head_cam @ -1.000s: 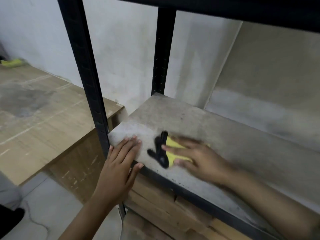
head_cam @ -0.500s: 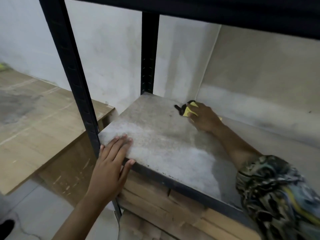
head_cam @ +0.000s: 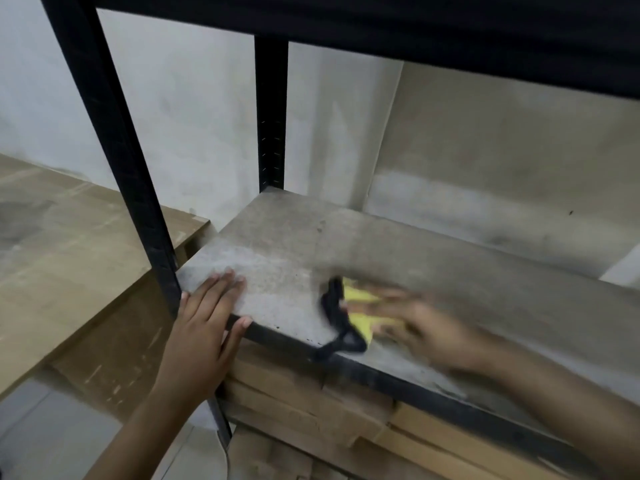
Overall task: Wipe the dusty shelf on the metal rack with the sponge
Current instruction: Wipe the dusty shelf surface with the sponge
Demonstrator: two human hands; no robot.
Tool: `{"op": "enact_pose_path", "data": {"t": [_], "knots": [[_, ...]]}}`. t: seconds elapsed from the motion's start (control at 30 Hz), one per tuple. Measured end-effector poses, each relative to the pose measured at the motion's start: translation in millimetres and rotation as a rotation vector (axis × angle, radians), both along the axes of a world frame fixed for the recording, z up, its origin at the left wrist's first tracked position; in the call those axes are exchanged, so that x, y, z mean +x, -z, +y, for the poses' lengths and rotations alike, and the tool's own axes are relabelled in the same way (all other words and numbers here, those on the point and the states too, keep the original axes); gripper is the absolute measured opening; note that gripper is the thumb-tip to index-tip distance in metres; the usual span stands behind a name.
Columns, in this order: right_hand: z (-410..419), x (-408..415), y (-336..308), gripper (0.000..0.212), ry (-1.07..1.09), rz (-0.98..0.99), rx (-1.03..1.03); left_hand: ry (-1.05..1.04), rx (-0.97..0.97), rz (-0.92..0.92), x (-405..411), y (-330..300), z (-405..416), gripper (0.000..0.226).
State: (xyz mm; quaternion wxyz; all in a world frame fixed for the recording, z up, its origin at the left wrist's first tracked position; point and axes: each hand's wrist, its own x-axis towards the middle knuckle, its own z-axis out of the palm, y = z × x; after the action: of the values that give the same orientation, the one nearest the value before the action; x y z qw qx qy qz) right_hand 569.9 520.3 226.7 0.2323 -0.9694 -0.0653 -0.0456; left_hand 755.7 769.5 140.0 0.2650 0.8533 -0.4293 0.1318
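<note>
The sponge (head_cam: 360, 308) is seen in the lower middle of the frame, on the front part of the gray shelf (head_cam: 311, 244). It is yellow, with a black piece on its left side. It is covered and pressed down by the right hand (head_cam: 420, 327), which is blurred. It looks like the fingers are laid over the yellow part, but how much they are curled cannot be told for sure.

The left hand (head_cam: 204, 323) is laid flat on the front left corner of the shelf, next to the black post (head_cam: 114, 150) of the metal rack. Its fingers are straight and spread, and nothing is held in it. The thumb is hooked over the black front edge. The two hands are kept apart.

The sponge is likely soft and very light. It can be squashed easily and will not break. It is best held from the top, with the fingers spread over the yellow part, so it is pushed flat on the shelf. The black piece hangs over the front edge and could catch there.

Pale dust is seen on the left front of the shelf, so more wiping is likely needed. A wooden desk (head_cam: 69, 237) is seen at the left, and wooden boards (head_cam: 304, 410) are stacked under the shelf.
</note>
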Motion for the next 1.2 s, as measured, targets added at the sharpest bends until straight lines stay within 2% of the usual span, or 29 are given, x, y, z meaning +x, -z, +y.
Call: {"op": "enact_pose_path", "data": {"t": [0.07,0.1,0.17,0.23,0.3,0.5,0.67,0.77,0.83,0.87,0.93,0.97,1.07,1.13,1.2], "knots": [[-41.4,26.7,-7.2,0.039,0.178,-0.144,0.042,0.000,0.005,0.001,1.1,0.1,-0.4,0.060],[-67.7,43.4,-6.1,0.040,0.309,-0.187,-0.006,0.003,0.000,0.001,1.0,0.4,-0.6,0.059],[-111.5,72.9,5.2,0.047,0.544,-0.077,-0.132,0.011,-0.018,0.002,1.0,1.5,-0.8,0.058],[-127.6,89.3,24.7,0.050,0.677,0.032,-0.218,0.007,-0.032,0.004,1.0,2.4,-1.0,0.059],[-112.6,86.0,30.4,0.051,0.658,-0.018,-0.235,0.006,-0.033,0.002,1.2,2.8,-0.5,0.060],[-26.0,2.2,25.2,0.047,0.231,-0.041,-0.202,0.004,0.003,0.003,0.0,1.2,1.9,0.060],[7.4,-55.9,23.8,0.045,0.104,-0.028,-0.212,-0.016,0.053,0.012,-4.6,-4.4,3.8,0.060],[12.2,-78.0,11.2,0.044,0.045,0.029,-0.100,0.002,0.033,0.017,-10.2,-14.3,1.7,0.061],[-0.1,-82.8,-3.2,0.042,0.124,0.025,0.016,0.047,-0.029,0.049,-18.0,-27.6,-8.0,0.063],[-13.2,-80.7,-10.8,0.036,0.198,-0.039,0.061,0.083,-0.052,0.051,-22.7,-35.0,-16.6,0.062],[-53.4,-62.4,-25.2,0.040,0.384,-0.179,-0.013,0.168,-0.062,0.020,-31.5,-46.8,-40.3,0.061],[-79.4,-51.1,-28.0,0.041,0.496,-0.180,-0.084,0.208,-0.042,0.006,-35.8,-51.6,-54.7,0.061],[-144.4,-20.5,-12.4,0.047,0.724,-0.059,-0.222,0.289,0.080,-0.030,-47.4,-57.7,-93.0,0.068],[-158.3,-6.8,9.3,0.050,0.803,0.042,-0.271,0.322,0.138,-0.066,-50.1,-53.4,-104.0,0.071],[-162.2,0.0,22.8,0.048,0.852,0.061,-0.283,0.344,0.137,-0.074,-47.9,-49.2,-106.0,0.071]]}}
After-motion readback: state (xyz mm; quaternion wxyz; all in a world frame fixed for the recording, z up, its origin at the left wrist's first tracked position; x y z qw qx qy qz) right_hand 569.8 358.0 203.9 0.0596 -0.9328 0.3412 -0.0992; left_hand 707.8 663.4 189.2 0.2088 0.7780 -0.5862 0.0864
